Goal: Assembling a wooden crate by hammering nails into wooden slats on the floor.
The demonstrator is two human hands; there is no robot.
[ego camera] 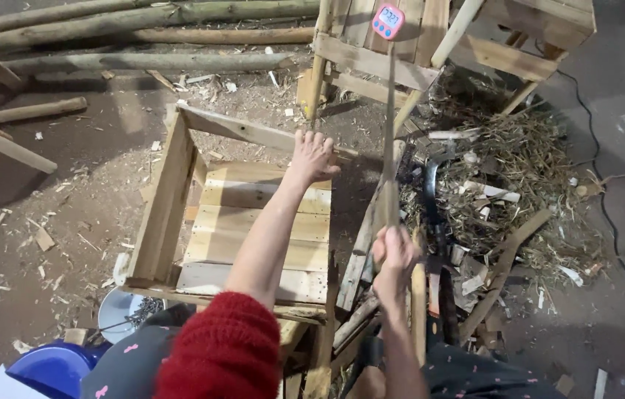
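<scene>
Left hand (313,155) spreads flat on the far rail of the wooden crate frame (168,196), steadying it on the dirt floor (69,192). Right hand (394,255) wraps tight around the low end of a long thin slat (388,140), standing upright off the crate's right edge: light, stiff, probably splintery, best gripped low.

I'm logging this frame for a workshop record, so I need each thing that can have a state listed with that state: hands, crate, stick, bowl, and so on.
left hand: open, resting on the crate's far rail
right hand: shut on the thin stick
thin stick: held upright, off the ground
wooden crate: unfinished, lying with its slatted side showing
white bowl: partly hidden under the crate
black cable: slack on the floor
poles: lying flat
</scene>
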